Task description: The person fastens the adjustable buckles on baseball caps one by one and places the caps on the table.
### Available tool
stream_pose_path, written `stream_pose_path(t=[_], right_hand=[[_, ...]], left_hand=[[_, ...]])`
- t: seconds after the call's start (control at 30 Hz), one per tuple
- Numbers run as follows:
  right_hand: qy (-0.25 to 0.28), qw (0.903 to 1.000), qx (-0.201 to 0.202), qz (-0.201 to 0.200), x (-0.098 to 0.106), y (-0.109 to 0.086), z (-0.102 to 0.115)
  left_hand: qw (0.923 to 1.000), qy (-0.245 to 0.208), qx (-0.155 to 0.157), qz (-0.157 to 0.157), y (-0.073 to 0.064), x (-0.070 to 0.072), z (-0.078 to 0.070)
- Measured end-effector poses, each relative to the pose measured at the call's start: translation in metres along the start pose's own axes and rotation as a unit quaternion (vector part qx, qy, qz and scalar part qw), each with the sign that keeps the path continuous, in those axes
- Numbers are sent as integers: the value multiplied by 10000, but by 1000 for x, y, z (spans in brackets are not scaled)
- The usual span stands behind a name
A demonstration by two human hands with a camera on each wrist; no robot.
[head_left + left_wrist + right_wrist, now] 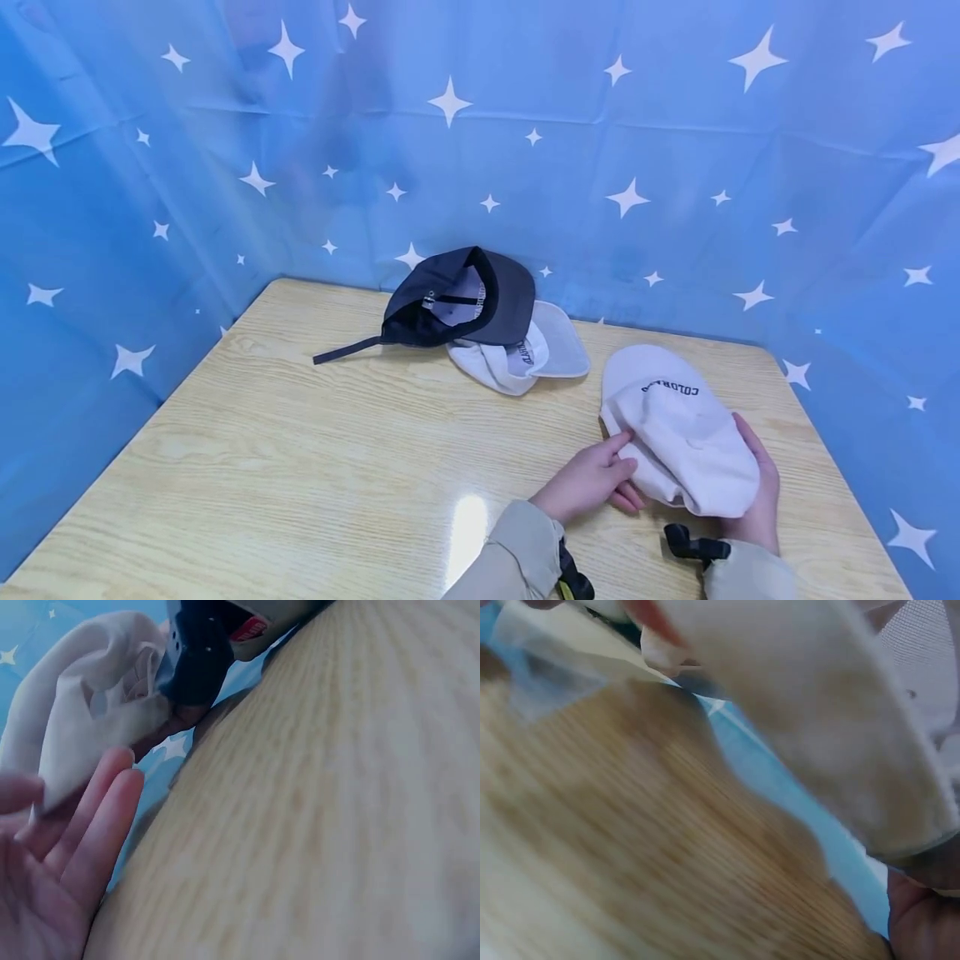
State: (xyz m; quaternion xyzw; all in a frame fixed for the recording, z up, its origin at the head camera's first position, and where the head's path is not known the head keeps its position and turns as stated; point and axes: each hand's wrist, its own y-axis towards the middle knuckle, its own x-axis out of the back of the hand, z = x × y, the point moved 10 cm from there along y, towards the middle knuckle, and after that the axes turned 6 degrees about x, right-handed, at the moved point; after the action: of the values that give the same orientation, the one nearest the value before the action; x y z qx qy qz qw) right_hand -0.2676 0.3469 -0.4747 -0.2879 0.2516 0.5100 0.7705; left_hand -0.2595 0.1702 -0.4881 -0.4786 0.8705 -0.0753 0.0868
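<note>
A white baseball cap (690, 433) with dark "COLORADO" lettering is held above the right part of the table, its brim pointing away from me. My left hand (596, 479) pinches the cap's left edge between thumb and fingers. On the cap's right side, my right hand (757, 492) grips it, with the thumb along the outside and the other fingers hidden beneath. In the left wrist view, the fingers (105, 825) of my left hand extend under the edge of the white cap (82, 742). The right wrist view shows the white cap (810, 712) up close and blurred.
A dark cap (513, 292) lies with its inside showing near the table's back edge, its strap (345, 350) stretching left. It overlaps another white cap (495, 367) with a pale grey brim. Blue star-patterned cloth (525, 167) hangs around the wooden table (300, 467).
</note>
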Motion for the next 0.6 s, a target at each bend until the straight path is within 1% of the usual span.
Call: stream_pose_path(t=[0.07, 0.13, 0.2, 0.27, 0.37, 0.5, 0.57, 0.6], right_hand=[[93, 10000, 15, 1, -1, 0, 1], [98, 9999, 69, -8, -2, 0, 2], [1, 9999, 138, -2, -3, -1, 5], [-266, 9993, 238, -59, -3, -1, 7], [-1015, 9933, 446, -340, 1, 0, 10], [-1533, 9839, 573, -715, 10, 4, 13], [-1629, 9824, 585, -696, 14, 7, 14], [-1856, 9789, 596, -615, 16, 9, 15]], left_hand=[[9983, 444, 19, -378, -1, 6, -1], [9939, 885, 32, -650, -1, 10, -2], [9880, 1285, 40, -851, -1, 13, -3], [9844, 1470, 119, -963, -1, 14, -2], [9819, 1507, 298, -1111, -1, 17, -1], [9808, 1377, 517, -1282, -2, 21, 0], [9801, 1370, 577, -1318, -2, 22, 0], [9799, 1377, 599, -1314, -3, 22, 0]])
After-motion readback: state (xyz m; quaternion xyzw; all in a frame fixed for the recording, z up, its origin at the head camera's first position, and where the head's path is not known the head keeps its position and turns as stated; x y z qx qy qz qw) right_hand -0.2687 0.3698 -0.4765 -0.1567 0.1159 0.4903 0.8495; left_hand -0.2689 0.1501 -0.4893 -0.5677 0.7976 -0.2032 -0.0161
